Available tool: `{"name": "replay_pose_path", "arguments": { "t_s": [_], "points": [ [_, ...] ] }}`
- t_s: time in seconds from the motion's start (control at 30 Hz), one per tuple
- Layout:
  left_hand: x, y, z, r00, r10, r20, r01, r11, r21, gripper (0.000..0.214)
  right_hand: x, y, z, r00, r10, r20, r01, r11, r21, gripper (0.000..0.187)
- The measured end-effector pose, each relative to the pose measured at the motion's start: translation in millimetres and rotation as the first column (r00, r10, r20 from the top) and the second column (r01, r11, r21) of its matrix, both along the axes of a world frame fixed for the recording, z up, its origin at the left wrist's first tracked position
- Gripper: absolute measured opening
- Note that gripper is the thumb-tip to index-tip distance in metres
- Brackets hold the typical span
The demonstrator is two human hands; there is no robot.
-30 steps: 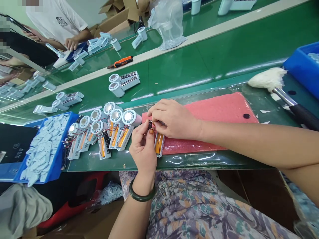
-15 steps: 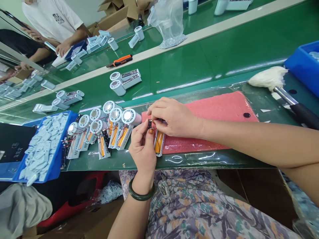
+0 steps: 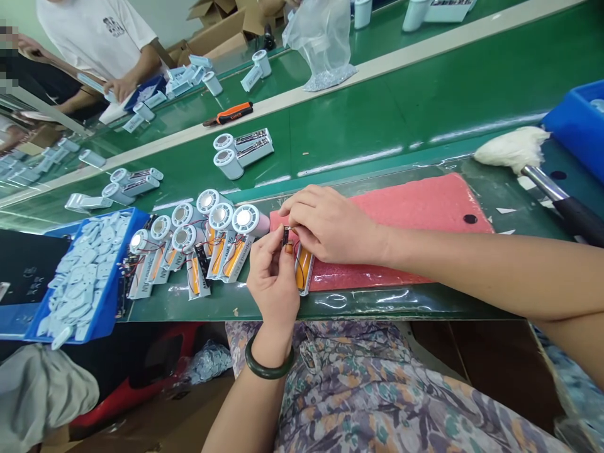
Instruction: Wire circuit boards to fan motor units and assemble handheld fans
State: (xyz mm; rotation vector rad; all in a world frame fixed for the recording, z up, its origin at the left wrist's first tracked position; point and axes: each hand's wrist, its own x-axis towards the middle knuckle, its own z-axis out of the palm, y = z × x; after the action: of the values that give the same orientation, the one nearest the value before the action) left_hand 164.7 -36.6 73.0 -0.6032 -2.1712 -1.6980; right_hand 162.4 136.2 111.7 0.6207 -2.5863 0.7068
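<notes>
My left hand (image 3: pixel 274 270) pinches a small black circuit board (image 3: pixel 285 237) between thumb and fingers. Close against it, my right hand (image 3: pixel 325 225) has its fingers curled at the board's right side; what its fingertips grip is hidden. Below them, on the red mat (image 3: pixel 406 217), lies an open fan casing (image 3: pixel 304 270) with an orange battery and a dark wire; its upper part is covered by my hands. To the left stand several light-blue fan units (image 3: pixel 221 217) with round heads, orange batteries and thin red wires.
A blue bin (image 3: pixel 136 229) of small light-blue plastic pieces sits at left. Orange-handled pliers (image 3: pixel 234 113) lie beyond more fan bodies (image 3: pixel 243 151). A cloth-wrapped tool (image 3: pixel 512 151) and another blue bin (image 3: pixel 578 126) are at right. Co-workers sit across the green bench.
Both hands stay together at the circuit board with almost the same grip. The view has shifted slightly. Across the bench, a co-worker's arm has moved.
</notes>
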Motion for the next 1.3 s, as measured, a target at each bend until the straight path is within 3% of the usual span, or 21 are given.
{"name": "replay_pose_path", "arguments": {
  "t_s": [0.37,0.8,1.03,1.17,1.3],
  "points": [
    [-1,1,-3.5,0.999,-0.028,0.024,0.027,0.999,0.044,0.029,-2,-3,-4.4,0.998,-0.035,-0.046,0.034,0.999,-0.036,0.014],
    [-3,0,-3.1,0.999,-0.045,-0.006,0.045,0.999,0.03,0.029,-3,-1,-4.3,0.997,0.007,-0.074,-0.006,1.0,0.022,0.019],
    [-5,0,-3.6,0.986,-0.075,0.152,0.053,0.988,0.143,0.031,-9,8,-7.6,0.988,0.111,-0.11,-0.13,0.974,-0.184,0.016],
    [-8,-4,1.0,0.984,-0.083,0.157,0.068,0.993,0.098,0.026,-12,12,-11.0,0.983,0.158,-0.088,-0.178,0.936,-0.303,0.014],
    [-12,-9,5.2,0.993,-0.081,0.088,0.078,0.996,0.039,0.025,-13,14,-10.3,0.976,0.217,-0.036,-0.217,0.927,-0.307,0.014]
  ]
}}
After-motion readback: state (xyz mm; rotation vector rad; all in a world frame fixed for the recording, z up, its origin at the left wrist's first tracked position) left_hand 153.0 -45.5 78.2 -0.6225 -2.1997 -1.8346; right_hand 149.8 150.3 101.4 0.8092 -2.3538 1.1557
